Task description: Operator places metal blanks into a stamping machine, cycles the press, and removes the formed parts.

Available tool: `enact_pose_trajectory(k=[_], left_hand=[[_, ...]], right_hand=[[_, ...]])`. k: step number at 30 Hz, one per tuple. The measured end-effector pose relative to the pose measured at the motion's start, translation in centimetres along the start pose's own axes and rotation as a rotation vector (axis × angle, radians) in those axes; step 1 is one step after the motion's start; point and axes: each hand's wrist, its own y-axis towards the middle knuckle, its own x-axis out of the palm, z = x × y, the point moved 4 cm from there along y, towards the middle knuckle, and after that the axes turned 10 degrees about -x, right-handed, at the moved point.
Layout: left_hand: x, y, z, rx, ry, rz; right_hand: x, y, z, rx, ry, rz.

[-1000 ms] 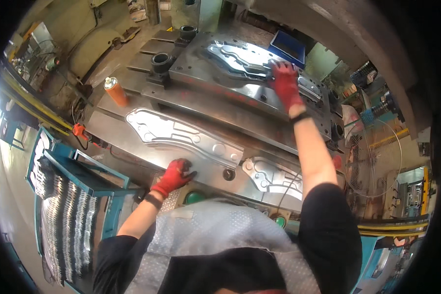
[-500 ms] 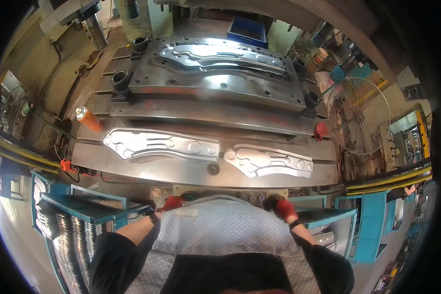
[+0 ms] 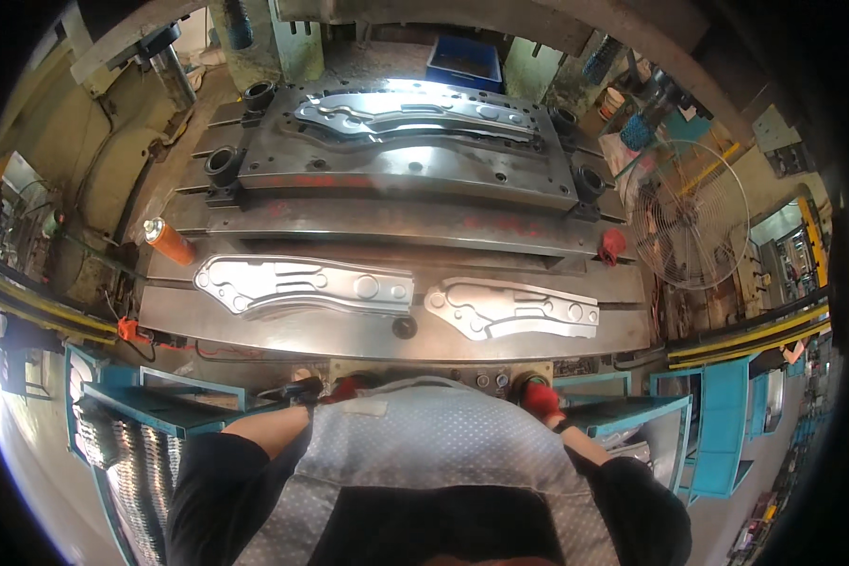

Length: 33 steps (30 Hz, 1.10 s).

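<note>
My left hand (image 3: 346,388), in a red glove, is at the left end of a control panel (image 3: 457,370) at the front edge of the press bed. The apron hides most of it. At the panel's right end is my right hand (image 3: 540,400), also red-gloved, by a round dark button; its fingers are not clear. Beyond my hands, a stamped metal part (image 3: 302,285) lies on the bed at left, with a second stamped part (image 3: 514,309) to its right. Another long stamped part (image 3: 424,111) rests on the lower die (image 3: 349,162) farther back.
An orange spray can (image 3: 170,242) stands on the bed's left side. Guide bushings flank the die. To the right are a red object (image 3: 611,246) and a wire-caged fan (image 3: 692,217). A blue bin (image 3: 464,62) sits behind. Teal racks (image 3: 151,410) stand at both sides.
The whole view has shifted slightly, with the die now a little farther left. My hands remain at the panel ends, the left mostly behind the apron. The parts stay where they lay.
</note>
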Motion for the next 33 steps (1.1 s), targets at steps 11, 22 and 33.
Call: enact_pose_trajectory(k=[11, 22, 33], left_hand=[[1.8, 2.1, -1.0, -0.012, -0.019, 0.009], [1.6, 3.4, -1.9, 0.003, 0.008, 0.027], [-33.3, -1.8, 24.4, 0.058, 0.384, -0.176]], right_hand=[[-6.8, -0.5, -4.6, 0.073, 0.032, -0.102], [-0.8, -0.5, -1.2, 0.074, 0.0, -0.043], [-9.3, 8.6, -3.4, -0.069, -0.205, 0.107]])
